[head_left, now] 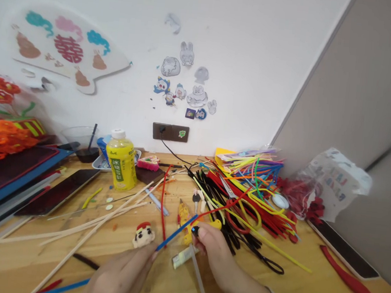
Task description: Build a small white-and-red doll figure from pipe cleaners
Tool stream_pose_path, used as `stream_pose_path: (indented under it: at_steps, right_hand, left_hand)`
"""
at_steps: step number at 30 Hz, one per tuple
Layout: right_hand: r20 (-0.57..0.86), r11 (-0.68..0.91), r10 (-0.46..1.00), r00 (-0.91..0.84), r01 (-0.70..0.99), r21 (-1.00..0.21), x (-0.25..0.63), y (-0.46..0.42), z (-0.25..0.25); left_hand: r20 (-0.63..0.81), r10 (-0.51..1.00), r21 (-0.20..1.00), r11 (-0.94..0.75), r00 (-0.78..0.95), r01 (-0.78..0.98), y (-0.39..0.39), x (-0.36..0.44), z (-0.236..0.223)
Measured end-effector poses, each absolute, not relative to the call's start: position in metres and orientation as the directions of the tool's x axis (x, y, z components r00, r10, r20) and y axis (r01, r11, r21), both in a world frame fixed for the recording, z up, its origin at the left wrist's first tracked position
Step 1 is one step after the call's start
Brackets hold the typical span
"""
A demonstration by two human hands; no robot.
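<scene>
My left hand (124, 275) is low at the front of the wooden table (306, 290), its fingertips pinched on the near end of a blue pipe cleaner (176, 233). My right hand (215, 249) is closed on the far end of that blue stem, where a red pipe cleaner (222, 206) joins it and runs up to the right. A small yellow object (187, 235) lies just under the right fingers. A little doll head with a red cap (143, 235) sits left of the hands, and a glue stick (183, 258) lies between them.
A big heap of coloured pipe cleaners (253, 193) covers the right of the table. A yellow drink bottle (120, 167) stands at centre left, with long wooden sticks (105, 220) fanned out below it. Tablets and books (22, 180) lie left, a red knife-like tool (349, 276) right.
</scene>
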State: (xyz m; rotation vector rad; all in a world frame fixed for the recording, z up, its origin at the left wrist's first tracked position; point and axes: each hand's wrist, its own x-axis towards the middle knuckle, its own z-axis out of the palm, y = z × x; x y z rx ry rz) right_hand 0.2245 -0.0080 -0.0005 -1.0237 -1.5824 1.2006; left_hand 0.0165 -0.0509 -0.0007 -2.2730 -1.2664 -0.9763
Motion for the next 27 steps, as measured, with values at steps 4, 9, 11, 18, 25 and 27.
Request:
stream_pose_path:
  at_steps: [4,9,11,18,25,27]
  right_hand:
    - [0.169,0.212,0.940,-0.297,0.119,-0.970,0.2229,-0.0082,0.0002]
    - [0.167,0.195,0.956,-0.241,0.096,-0.976,0.2260,-0.0034,-0.0013]
    - [0.172,0.192,0.960,-0.220,0.075,-0.979,0.2276,-0.0010,-0.0033]
    - [0.172,0.210,0.951,-0.255,0.127,-0.970,0.2232,-0.0078,-0.0018]
    - [0.165,0.186,0.962,-0.218,0.080,-0.979,0.2248,-0.0033,-0.0038]
    - [0.166,0.183,0.966,-0.198,0.071,-0.980,0.2256,-0.0017,-0.0041]
  left_hand:
    - [0.723,0.587,0.032,-0.557,0.366,0.830,-0.0521,0.0168,0.0019]
    - [0.689,0.622,0.031,-0.539,0.373,0.842,-0.0533,0.0151,0.0000]
    - [0.684,0.623,0.025,-0.541,0.380,0.841,-0.0534,0.0143,-0.0012]
    - [0.682,0.624,0.031,-0.546,0.382,0.837,-0.0510,0.0150,-0.0006]
    - [0.661,0.647,0.040,-0.537,0.381,0.843,-0.0540,0.0151,0.0012]
    - [0.667,0.640,0.022,-0.529,0.382,0.848,-0.0549,0.0153,0.0018]
